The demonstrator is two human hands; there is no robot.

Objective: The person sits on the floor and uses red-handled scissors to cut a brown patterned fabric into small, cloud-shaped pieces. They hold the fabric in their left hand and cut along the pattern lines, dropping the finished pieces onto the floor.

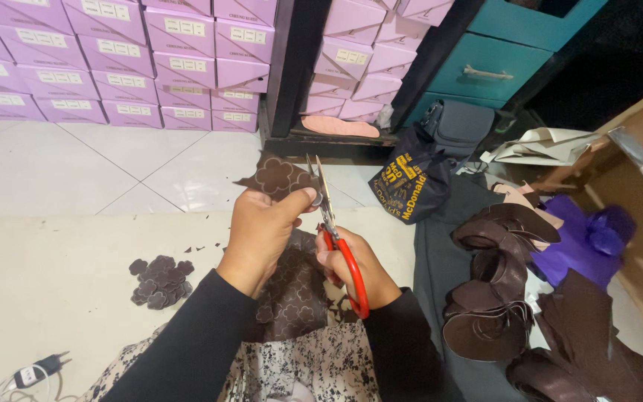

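Floor mat (pixel 53 260) with flower cutouts (pixel 161 281)

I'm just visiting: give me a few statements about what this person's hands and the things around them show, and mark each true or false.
1. The right hand holds red-handled scissors. True.
2. The left hand holds a white sheet of paper. False: it holds a brown piece marked with flower outlines.
3. A small pile of cut brown flower shapes lies on the floor to the left. True.
4. The stacked boxes behind are green. False: they are lilac.
5. Brown curved pieces lie to the right. True.
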